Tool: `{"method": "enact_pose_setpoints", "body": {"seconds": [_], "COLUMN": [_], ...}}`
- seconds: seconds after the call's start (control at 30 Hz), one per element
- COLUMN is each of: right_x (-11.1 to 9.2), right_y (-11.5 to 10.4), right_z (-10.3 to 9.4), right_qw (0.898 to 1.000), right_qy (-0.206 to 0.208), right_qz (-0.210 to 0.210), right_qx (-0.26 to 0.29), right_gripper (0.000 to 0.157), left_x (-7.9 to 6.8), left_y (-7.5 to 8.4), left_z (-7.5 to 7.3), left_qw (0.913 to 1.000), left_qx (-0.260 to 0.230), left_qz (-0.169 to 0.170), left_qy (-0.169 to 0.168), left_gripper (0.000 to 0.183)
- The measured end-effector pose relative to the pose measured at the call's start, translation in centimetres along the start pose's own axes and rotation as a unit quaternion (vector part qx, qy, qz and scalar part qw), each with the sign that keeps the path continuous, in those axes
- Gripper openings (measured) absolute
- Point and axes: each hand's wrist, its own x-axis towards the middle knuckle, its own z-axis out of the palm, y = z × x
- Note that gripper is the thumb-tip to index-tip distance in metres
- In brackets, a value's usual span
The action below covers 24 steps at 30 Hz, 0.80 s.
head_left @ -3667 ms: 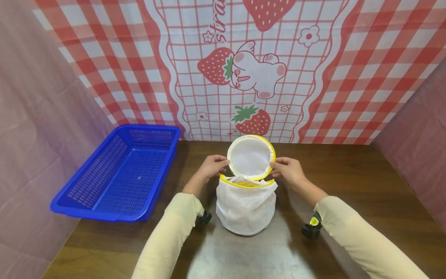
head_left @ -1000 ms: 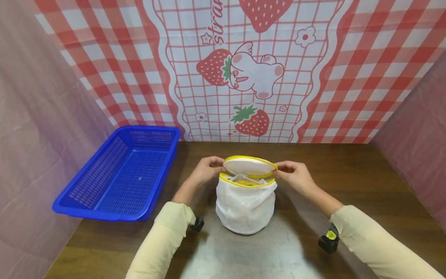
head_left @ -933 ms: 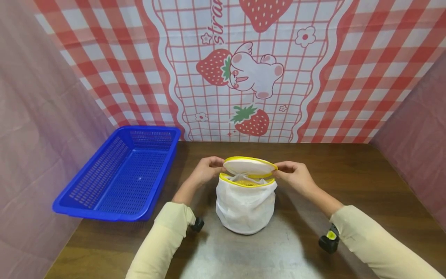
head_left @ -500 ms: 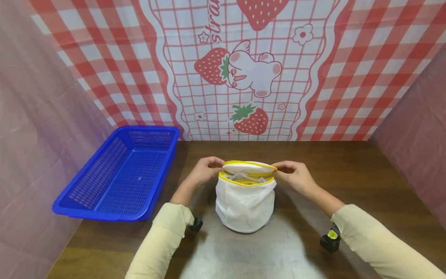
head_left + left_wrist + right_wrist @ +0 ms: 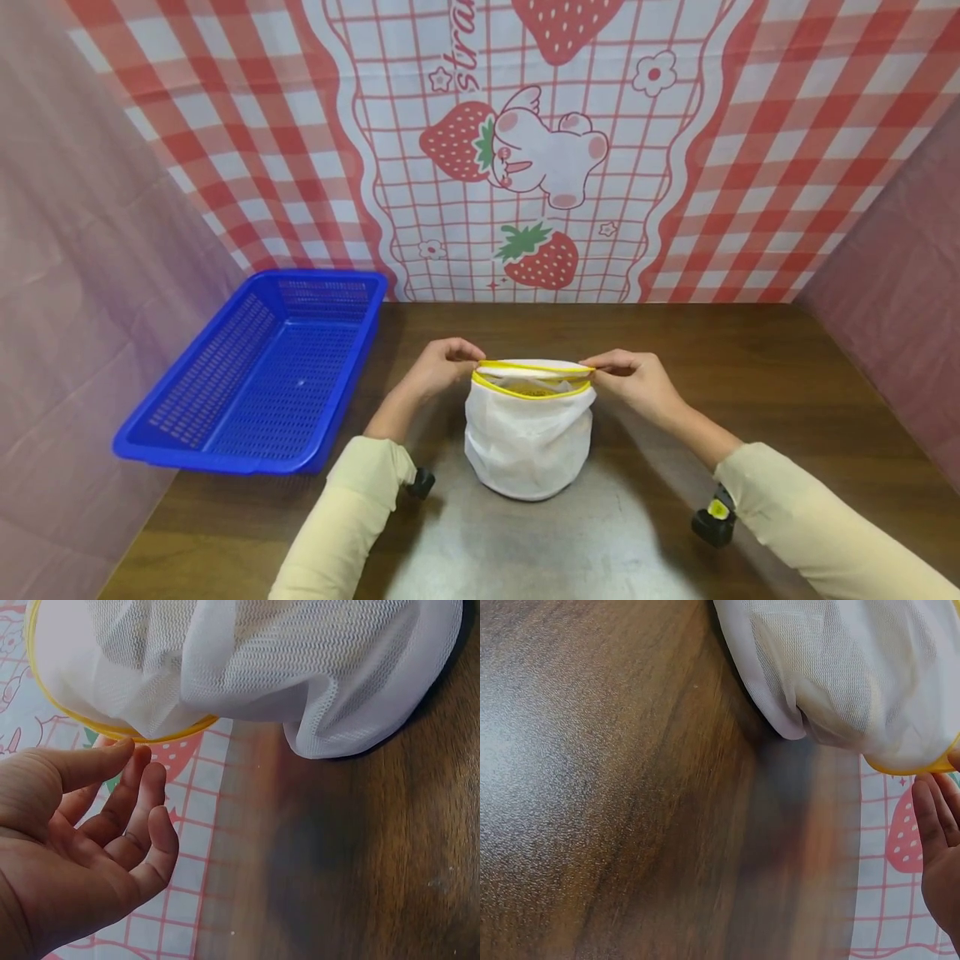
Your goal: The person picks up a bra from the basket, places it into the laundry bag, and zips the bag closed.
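A round white mesh laundry bag (image 5: 528,446) with yellow zipper trim stands upright on the table in the head view. Its flap lid (image 5: 532,367) is folded down low over the mouth, and a gap at the front shows something yellow inside that I cannot make out. At the lid's left edge, my left hand (image 5: 441,367) pinches the yellow rim between thumb and fingertips; the left wrist view shows the other fingers (image 5: 161,851) loosely bent. My right hand (image 5: 637,382) pinches the opposite edge, and is partly cut off in the right wrist view.
A blue plastic basket (image 5: 367,333) with slotted walls sits on the left of the brown wooden table (image 5: 787,392). Behind rises a red-and-white strawberry-print cloth (image 5: 480,233). Pinkish curtains (image 5: 90,250) hang at both sides.
The lid has tilted from nearly upright down toward the bag's mouth, both hands holding its edges throughout. Both forearms have shifted slightly outward. Bag and basket stay in place.
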Motion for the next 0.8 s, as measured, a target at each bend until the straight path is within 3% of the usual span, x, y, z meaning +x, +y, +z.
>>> {"method": "enact_pose_setpoints", "body": {"seconds": [0.27,0.53,0.8], "right_x": [-0.2,-0.3,-0.3], "right_y": [-1.4,-0.6,0.0], "right_z": [0.1,0.0,-0.1], "right_qw": [1.0,1.0,1.0], "right_qy": [0.002,-0.01,-0.023], "right_qz": [-0.004,-0.001,-0.017], "right_qx": [-0.005,-0.01,0.0], "right_gripper": [0.02,0.019,0.017], "left_x": [0.2,-0.1,-0.4], "left_y": [0.0,0.2,0.7], "left_z": [0.1,0.0,-0.3], "left_qw": [0.9977,0.9964,0.9898], "left_qx": [-0.043,0.01,0.054], "left_qz": [-0.053,-0.077,-0.114], "left_qy": [-0.002,-0.033,-0.067], "left_gripper": [0.028,0.052,0.065]}}
